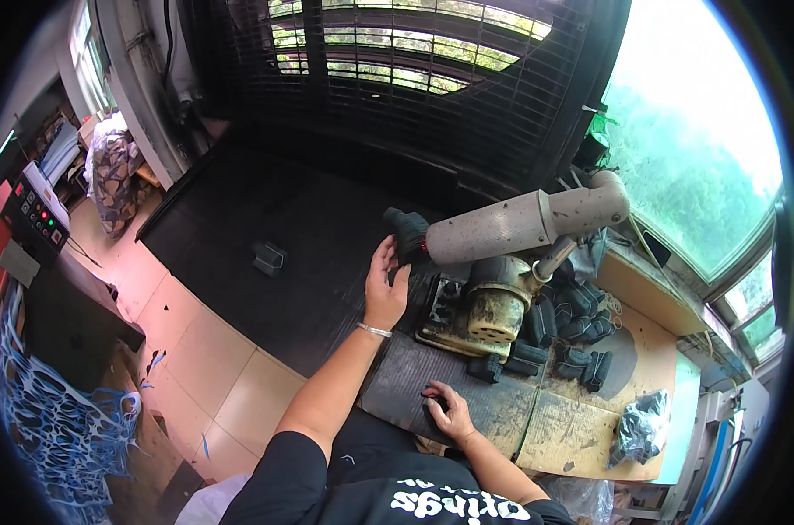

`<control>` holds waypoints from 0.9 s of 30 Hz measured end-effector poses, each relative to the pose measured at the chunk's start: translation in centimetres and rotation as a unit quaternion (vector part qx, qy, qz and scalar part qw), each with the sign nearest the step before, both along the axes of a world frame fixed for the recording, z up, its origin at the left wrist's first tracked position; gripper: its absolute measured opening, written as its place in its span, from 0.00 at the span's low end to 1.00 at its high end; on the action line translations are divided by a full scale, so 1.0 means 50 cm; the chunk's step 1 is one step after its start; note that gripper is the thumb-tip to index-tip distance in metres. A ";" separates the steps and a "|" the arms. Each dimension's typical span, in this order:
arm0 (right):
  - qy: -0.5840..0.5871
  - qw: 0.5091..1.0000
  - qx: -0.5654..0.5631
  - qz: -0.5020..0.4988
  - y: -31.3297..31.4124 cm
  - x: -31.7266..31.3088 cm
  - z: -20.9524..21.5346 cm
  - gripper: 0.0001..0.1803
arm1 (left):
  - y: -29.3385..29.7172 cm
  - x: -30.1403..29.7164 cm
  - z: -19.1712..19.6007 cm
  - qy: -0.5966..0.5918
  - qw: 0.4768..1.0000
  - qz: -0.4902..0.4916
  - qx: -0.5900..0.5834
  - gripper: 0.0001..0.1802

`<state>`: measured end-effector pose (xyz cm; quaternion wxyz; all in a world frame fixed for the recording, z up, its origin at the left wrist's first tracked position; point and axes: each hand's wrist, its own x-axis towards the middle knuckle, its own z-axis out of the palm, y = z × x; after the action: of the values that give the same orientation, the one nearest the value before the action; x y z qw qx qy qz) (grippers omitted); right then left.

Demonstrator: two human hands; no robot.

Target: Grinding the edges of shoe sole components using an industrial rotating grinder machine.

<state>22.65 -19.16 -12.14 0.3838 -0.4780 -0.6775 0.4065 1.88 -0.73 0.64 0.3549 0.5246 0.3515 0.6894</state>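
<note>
My left hand (pixel 385 293), wearing a silver bracelet, reaches up to a black padded fabric piece (pixel 404 232) at the left end of a metal cylinder (pixel 489 229). The piece lies between its fingers and thumb; part of the grip is hidden. Below, my right hand (pixel 452 413) hovers at or rests on a worn dark board (pixel 406 381), with bent fingers apart and nothing visible in them. A stained machine head (pixel 495 302) with a round housing stands beyond my right hand.
Several black fabric pieces (pixel 576 302) lie right of the machine, and a plastic-wrapped bundle (pixel 644 427) sits on the wooden table (pixel 563 442). One small dark piece (pixel 268 259) lies on the black surface (pixel 222 210) at left. Blue netting (pixel 56 420) and a control panel (pixel 40 214) stand far left.
</note>
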 end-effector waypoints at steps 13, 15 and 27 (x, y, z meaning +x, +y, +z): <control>0.001 1.000 0.003 0.003 0.003 0.001 -0.005 0.23 | -0.020 -0.020 -0.007 0.008 1.000 0.004 0.022 0.33; 0.000 1.000 0.003 0.003 0.002 0.003 -0.006 0.23 | -0.018 -0.015 -0.011 0.006 1.000 -0.005 0.017 0.33; 0.010 1.000 -0.003 0.004 0.001 0.001 -0.006 0.22 | 0.008 0.018 -0.065 0.017 0.999 -0.025 -0.023 0.31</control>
<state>22.70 -19.10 -12.43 0.3871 -0.4724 -0.6744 0.4150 2.78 -0.34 -2.60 0.3780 0.5370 0.3594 0.6630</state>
